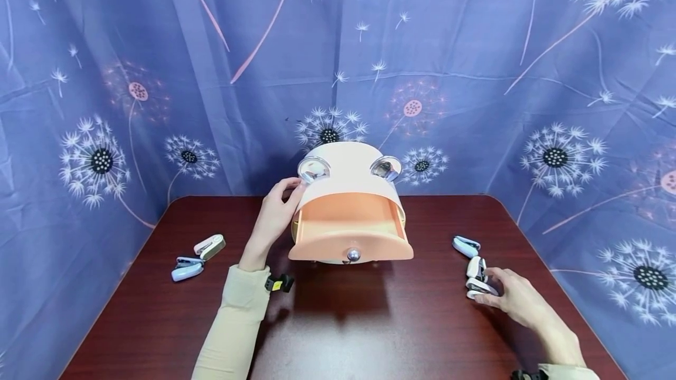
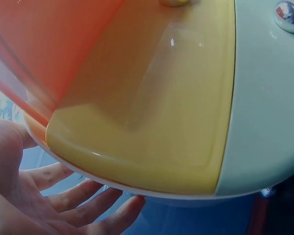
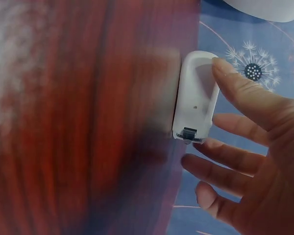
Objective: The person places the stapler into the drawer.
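A small rounded cabinet (image 1: 345, 163) with a white shell and two shiny round eyes stands mid-table. Its orange top drawer (image 1: 351, 245) is pulled out; beneath it, the left wrist view has a yellow drawer (image 2: 147, 122) and a pale green drawer (image 2: 264, 112). Against the cabinet's left side rests my left hand (image 1: 277, 210), fingers extended along the shell. At the right of the table, my right hand (image 1: 520, 295) pinches a white mini stapler (image 3: 196, 95) between thumb and fingers. Another white mini stapler (image 1: 476, 267) and a light blue one (image 1: 466, 246) lie just beyond it.
On the left side of the dark red wooden table (image 1: 158, 321) lie a white-topped mini stapler (image 1: 210, 246) and a light blue mini stapler (image 1: 187, 269). A blue curtain (image 1: 253, 110) with dandelion prints hangs close around the table's back and sides.
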Demonstrator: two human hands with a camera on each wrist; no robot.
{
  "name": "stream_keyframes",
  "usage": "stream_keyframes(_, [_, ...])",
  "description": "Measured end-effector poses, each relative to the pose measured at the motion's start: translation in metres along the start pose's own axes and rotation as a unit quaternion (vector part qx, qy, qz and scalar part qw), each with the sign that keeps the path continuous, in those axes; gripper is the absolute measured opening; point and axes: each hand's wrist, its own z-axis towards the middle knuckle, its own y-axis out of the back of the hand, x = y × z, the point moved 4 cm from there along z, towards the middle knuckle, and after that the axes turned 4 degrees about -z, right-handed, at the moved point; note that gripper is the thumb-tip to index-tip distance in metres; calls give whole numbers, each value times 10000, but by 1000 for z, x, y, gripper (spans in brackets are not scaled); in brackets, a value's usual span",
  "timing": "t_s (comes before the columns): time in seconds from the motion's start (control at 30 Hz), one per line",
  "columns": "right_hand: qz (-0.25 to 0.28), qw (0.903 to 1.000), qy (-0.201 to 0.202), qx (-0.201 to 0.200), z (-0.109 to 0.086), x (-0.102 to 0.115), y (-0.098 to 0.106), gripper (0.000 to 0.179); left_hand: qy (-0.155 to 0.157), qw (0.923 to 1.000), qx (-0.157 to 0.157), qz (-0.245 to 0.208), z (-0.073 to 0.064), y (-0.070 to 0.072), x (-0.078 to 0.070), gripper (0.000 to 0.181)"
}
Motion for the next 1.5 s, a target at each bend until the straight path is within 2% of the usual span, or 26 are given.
stream_keyframes(0.37, [17,9989,64,458,4,2,-7,49,-3,10000,15,40,-1,0,-2,43])
stream_keyframes(0.53, [-180,9985,116,499,5,2,-7,48,-15,10000,31,0,-1,-1,-2,44])
stream_keyframes(0.73, [-159,9974,177,686,4,1,-7,45,-54,10000,32,-18,-1,-2,-2,44])
stream_keyframes(0.87, [-229,9975,292,600,4,1,-4,43,-44,10000,21,-25,-2,-3,-2,44])
stream_keyframes(1.03, [-177,9977,202,624,0,3,1,43,2,10000,58,5,-2,-5,0,44])
stream_keyframes(1.23, [-219,9990,309,249,5,15,19,42,-101,9999,36,-34,0,-4,-1,43])
stream_keyframes(1.5, [-109,9987,450,-193,23,43,40,41,-38,10000,28,53,0,0,1,43])
